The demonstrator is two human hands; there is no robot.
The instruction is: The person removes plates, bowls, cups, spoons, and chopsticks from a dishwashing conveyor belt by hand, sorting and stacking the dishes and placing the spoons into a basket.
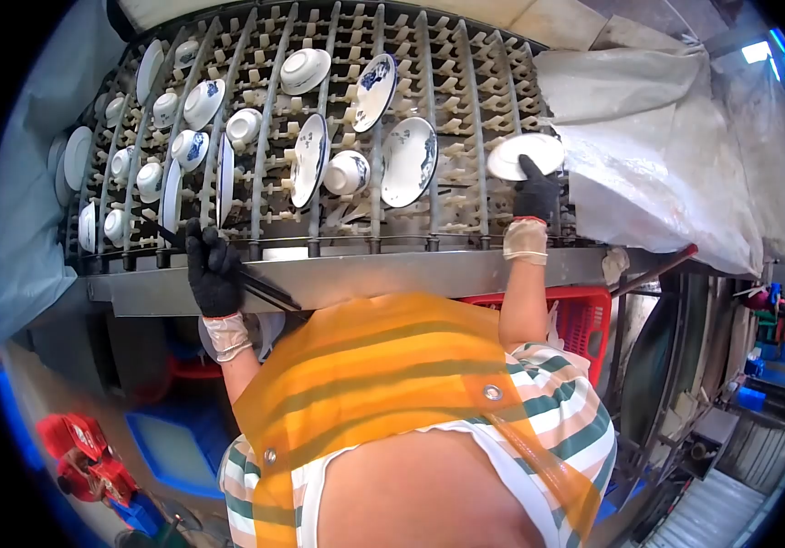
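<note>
My right hand (534, 196), in a black glove over a clear one, is closed on the near edge of a small white plate (525, 157) at the right side of the peg conveyor (470, 119). At the conveyor's front edge my left hand (214, 272), gloved the same way, is closed round several long dark sticks that look like chopsticks (269, 290). Their ends stick out on both sides of the hand. Beyond it, a bowl (149, 182) and a plate on edge (171, 196) stand among the pegs.
Blue-patterned oval plates (409, 163) and bowls (347, 173) stand across the conveyor. A metal ledge (365, 279) runs along its front. Plastic sheeting (630, 137) hangs at the right. A red basket (584, 320) and a blue tub (173, 447) are below.
</note>
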